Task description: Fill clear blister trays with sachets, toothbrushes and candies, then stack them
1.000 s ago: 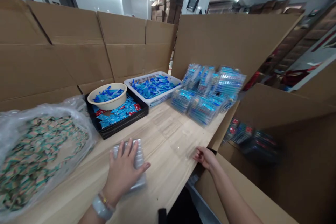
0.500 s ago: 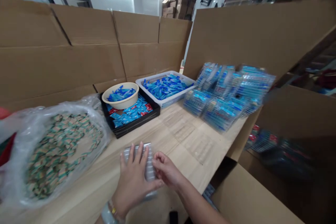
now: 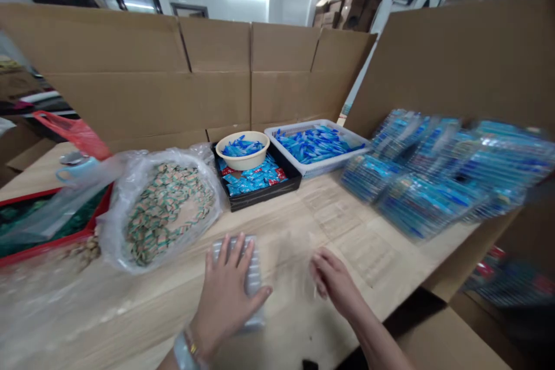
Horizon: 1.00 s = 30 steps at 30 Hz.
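Note:
My left hand (image 3: 228, 295) lies flat with fingers spread on a stack of clear plastic trays (image 3: 252, 269) on the wooden table (image 3: 347, 225). Just to its right, my right hand (image 3: 332, 278) has its fingers curled around a thin clear plastic tray (image 3: 291, 269), which is blurred and hard to make out. A clear bag of small green and tan packets (image 3: 162, 208) sits to the left of the hands.
A cream bowl (image 3: 243, 150) of blue pieces rests on a black tray (image 3: 260, 182) of blue packets. A white basket (image 3: 316, 144) of blue pieces stands beside it. Filled clear packs (image 3: 429, 173) pile at the right. Cardboard walls surround the table; a red crate (image 3: 39, 231) sits left.
My right hand has moved from beside the tray stack out to the right, drawing a clear tray with it. My left hand stays pressed on the stack. The view has swung left.

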Available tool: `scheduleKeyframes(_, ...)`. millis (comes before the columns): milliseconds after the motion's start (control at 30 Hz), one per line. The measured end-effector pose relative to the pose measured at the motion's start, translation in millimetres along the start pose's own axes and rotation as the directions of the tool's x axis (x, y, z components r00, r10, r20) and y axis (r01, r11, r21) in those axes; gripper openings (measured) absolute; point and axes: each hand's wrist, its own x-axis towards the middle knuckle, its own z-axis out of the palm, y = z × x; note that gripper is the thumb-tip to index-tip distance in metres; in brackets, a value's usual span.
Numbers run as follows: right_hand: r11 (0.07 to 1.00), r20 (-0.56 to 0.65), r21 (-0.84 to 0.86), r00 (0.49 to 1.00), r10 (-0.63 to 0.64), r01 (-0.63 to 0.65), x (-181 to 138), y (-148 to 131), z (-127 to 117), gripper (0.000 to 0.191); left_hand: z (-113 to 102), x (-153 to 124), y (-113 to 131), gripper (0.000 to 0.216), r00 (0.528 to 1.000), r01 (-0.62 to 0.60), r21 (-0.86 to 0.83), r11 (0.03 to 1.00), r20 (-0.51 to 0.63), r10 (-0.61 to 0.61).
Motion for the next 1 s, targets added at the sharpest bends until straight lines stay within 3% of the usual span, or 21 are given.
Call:
scheduleKeyframes(67,0.978,-0.131,0.207,0.991,0.01,0.017,18.1,3.4,-14.5,0.023,0.2,-7.2,-5.5,0.077,0.999,0.033,0.014,0.999,-0.008,-0.033)
scheduleKeyframes(133,0.95,-0.184,0.311,0.98,0.078,-0.017,43.3,0.2,-17.4,0.022,-0.6,-10.0,-7.9,0.078,0.999,0.037,0.012,0.999,-0.011,-0.037)
scheduleKeyframes(233,0.955,-0.228,0.26,0.952,0.202,-0.141,65.9,-7.3,-2.5,0.019,-1.9,-9.4,-8.5,0.08,0.999,0.037,-0.023,0.999,0.014,-0.037)
scheduleKeyframes(300,0.969,-0.229,0.156,0.948,0.222,-0.189,59.7,-6.8,16.1,0.021,-1.1,-8.1,-8.7,0.083,0.999,0.044,-0.043,0.998,0.02,-0.043)
scheduleKeyframes(333,0.977,-0.194,0.106,0.959,0.205,-0.187,51.4,-4.3,27.3,0.023,-0.1,-7.3,-8.9,0.085,0.999,0.042,-0.048,0.998,0.018,-0.041)
scheduleKeyframes(400,0.987,0.034,0.048,0.987,0.154,-0.156,31.2,3.8,51.6,0.029,2.5,-5.5,-9.8,0.088,0.999,0.03,-0.053,0.998,0.015,-0.029)
scheduleKeyframes(467,0.983,0.265,0.102,0.957,0.118,-0.149,15.6,12.8,73.1,0.035,4.6,-3.8,-11.2,0.09,1.0,0.025,-0.053,0.998,0.018,-0.024)
scheduleKeyframes(533,0.954,0.413,0.202,0.903,0.122,-0.221,9.6,19.9,85.4,0.037,5.5,-2.6,-13.2,0.091,0.999,0.029,-0.053,0.998,0.023,-0.028)
scheduleKeyframes(633,0.899,0.487,0.294,0.86,0.153,-0.326,13.2,23.9,85.7,0.035,5.8,-2.3,-15.6,0.091,1.0,0.023,-0.053,0.998,0.017,-0.022)
scheduleKeyframes(700,0.906,0.487,0.261,0.856,0.175,-0.333,18.1,20.1,82.8,0.031,6.1,-2.8,-15.9,0.092,1.0,0.015,-0.047,0.999,0.007,-0.014)
scheduleKeyframes(767,0.953,0.474,0.095,0.855,0.21,-0.287,22.1,10.5,84.2,0.026,6.1,-3.4,-15.1,0.092,1.0,0.013,-0.037,0.999,-0.001,-0.013)
scheduleKeyframes(867,0.969,0.415,-0.243,0.898,0.148,-0.048,22.6,-7.3,88.3,0.015,4.7,-4.1,-13.4,0.093,1.0,0.013,-0.017,1.0,-0.013,-0.014)
scheduleKeyframes(933,0.943,0.341,-0.312,0.94,-0.002,0.115,16.3,-12.5,78.9,0.014,2.6,-4.7,-13.5,0.088,1.0,0.002,-0.005,1.0,-0.018,-0.002)
scheduleKeyframes(1000,0.96,0.188,-0.252,0.979,-0.078,0.124,4.2,-8.2,53.0,0.015,0.3,-5.6,-14.8,0.079,1.0,-0.009,0.005,1.0,-0.018,0.009)
